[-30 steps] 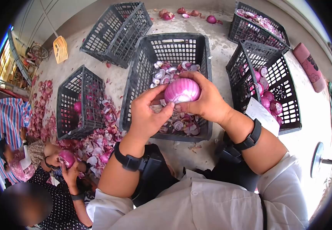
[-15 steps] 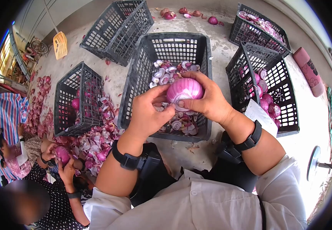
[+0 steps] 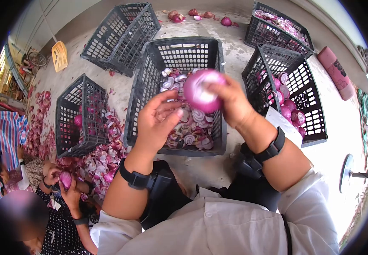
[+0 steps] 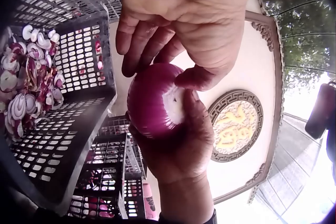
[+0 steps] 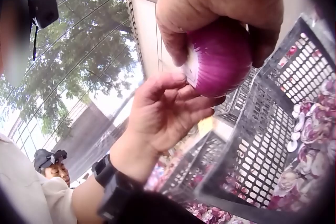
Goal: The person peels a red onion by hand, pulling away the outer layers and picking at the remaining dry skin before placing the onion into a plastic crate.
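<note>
My right hand (image 3: 233, 102) grips a large peeled red onion (image 3: 191, 91) with the thumb over its pale end. The onion is slightly blurred in the head view and is held above the middle black crate (image 3: 131, 106). Just left of the onion is my left hand (image 3: 154, 123), its fingers loosely spread and holding nothing. In the left wrist view, the left fingers (image 4: 139, 50) overlap the edge of the onion (image 4: 152, 103). Onion peels and cut ends (image 3: 196, 127) lie inside the middle crate.
Peeled onions (image 3: 292, 112) lie in a tipped crate (image 3: 318, 110) at right; another crate (image 3: 82, 131) stands at left beside scattered skins (image 3: 103, 161). Two more crates stand farther back. Another person's hands (image 3: 69, 195) hold an onion at lower left.
The onion has turned so its pale end faces up, and it has moved slightly up with my right hand. My left hand has come away from it and its fingers have opened.
</note>
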Demonstrator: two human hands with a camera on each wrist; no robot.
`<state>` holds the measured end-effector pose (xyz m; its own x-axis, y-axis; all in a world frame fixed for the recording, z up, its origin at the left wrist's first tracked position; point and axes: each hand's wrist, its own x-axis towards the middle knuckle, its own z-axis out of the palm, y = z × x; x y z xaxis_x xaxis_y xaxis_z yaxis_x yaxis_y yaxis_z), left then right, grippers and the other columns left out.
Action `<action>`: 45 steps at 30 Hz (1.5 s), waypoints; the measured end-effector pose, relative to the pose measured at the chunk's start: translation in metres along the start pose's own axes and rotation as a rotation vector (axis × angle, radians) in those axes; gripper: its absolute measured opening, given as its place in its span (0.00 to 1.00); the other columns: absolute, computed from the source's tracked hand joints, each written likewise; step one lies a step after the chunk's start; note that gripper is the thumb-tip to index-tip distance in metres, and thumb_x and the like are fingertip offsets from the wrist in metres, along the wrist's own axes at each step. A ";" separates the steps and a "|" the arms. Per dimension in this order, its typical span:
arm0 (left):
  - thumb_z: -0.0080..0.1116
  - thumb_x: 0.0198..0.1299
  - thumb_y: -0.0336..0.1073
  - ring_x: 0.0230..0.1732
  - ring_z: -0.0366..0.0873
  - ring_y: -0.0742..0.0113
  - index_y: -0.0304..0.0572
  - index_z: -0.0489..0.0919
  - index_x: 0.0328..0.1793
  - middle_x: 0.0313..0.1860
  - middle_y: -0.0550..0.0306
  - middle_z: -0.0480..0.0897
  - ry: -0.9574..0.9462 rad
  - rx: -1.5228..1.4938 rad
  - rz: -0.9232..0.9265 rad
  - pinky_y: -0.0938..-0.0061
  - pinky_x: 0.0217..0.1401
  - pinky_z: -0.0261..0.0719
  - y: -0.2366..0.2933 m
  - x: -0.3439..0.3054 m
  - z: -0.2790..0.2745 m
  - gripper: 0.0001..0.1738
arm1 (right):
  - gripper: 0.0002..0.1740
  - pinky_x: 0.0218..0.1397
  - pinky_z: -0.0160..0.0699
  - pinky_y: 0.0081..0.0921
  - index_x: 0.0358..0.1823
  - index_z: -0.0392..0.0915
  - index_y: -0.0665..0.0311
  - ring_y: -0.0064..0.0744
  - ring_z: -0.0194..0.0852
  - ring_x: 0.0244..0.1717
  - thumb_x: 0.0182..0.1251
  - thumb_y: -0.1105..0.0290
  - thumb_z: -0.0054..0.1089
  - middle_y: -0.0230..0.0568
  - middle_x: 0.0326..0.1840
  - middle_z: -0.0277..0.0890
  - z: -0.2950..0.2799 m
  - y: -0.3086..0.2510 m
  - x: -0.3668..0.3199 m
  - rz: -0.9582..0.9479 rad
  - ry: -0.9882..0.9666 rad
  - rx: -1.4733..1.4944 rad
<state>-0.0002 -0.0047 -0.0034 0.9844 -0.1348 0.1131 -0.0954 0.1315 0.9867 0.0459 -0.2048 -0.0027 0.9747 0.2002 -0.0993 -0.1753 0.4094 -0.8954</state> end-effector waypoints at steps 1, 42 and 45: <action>0.62 0.58 0.27 0.52 0.79 0.64 0.30 0.71 0.64 0.55 0.49 0.78 0.012 0.019 0.039 0.74 0.56 0.76 0.000 0.000 0.001 0.26 | 0.32 0.61 0.76 0.39 0.58 0.69 0.69 0.42 0.78 0.50 0.57 0.57 0.67 0.42 0.51 0.77 -0.004 -0.012 0.004 -0.052 0.121 0.192; 0.67 0.55 0.31 0.46 0.80 0.69 0.29 0.70 0.63 0.49 0.48 0.81 -0.023 -0.045 -0.139 0.76 0.48 0.79 -0.025 0.021 0.010 0.30 | 0.34 0.58 0.74 0.28 0.61 0.69 0.72 0.33 0.76 0.52 0.57 0.62 0.70 0.46 0.51 0.77 -0.007 0.003 0.008 0.057 -0.110 -0.316; 0.66 0.55 0.31 0.46 0.80 0.69 0.29 0.70 0.62 0.48 0.49 0.81 -0.044 -0.017 -0.168 0.77 0.48 0.79 -0.025 0.018 0.008 0.29 | 0.36 0.53 0.78 0.29 0.57 0.72 0.75 0.35 0.79 0.47 0.54 0.57 0.74 0.49 0.46 0.79 -0.008 0.007 0.009 0.025 -0.105 -0.425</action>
<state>0.0191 -0.0186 -0.0247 0.9787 -0.1993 -0.0482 0.0733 0.1202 0.9900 0.0548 -0.2073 -0.0137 0.9476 0.3042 -0.0978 -0.1044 0.0055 -0.9945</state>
